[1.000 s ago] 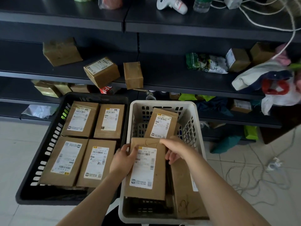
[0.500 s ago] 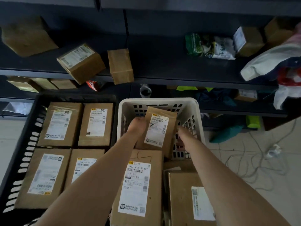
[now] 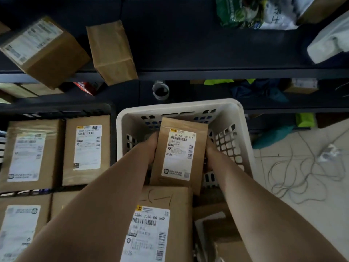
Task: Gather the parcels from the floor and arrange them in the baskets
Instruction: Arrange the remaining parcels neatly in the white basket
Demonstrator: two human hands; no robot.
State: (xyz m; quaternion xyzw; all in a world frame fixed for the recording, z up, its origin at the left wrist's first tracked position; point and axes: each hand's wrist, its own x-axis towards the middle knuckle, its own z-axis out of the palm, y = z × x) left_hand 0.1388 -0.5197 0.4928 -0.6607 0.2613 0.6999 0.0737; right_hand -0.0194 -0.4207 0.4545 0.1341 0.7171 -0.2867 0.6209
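The black basket (image 3: 56,111) on the left is sitting packed with labelled parcels, while the white basket (image 3: 179,104) beside it is taking the current load, so the arranging step appears to be under way. A small parcel (image 3: 179,154) is leaning inside the white basket near its far wall, above a larger parcel (image 3: 160,224). It probably needs lowering flat into the free space next. The left hand (image 3: 151,146) and right hand (image 3: 209,157) are clamping its long edges, with the fingers curling behind it and mostly hidden.
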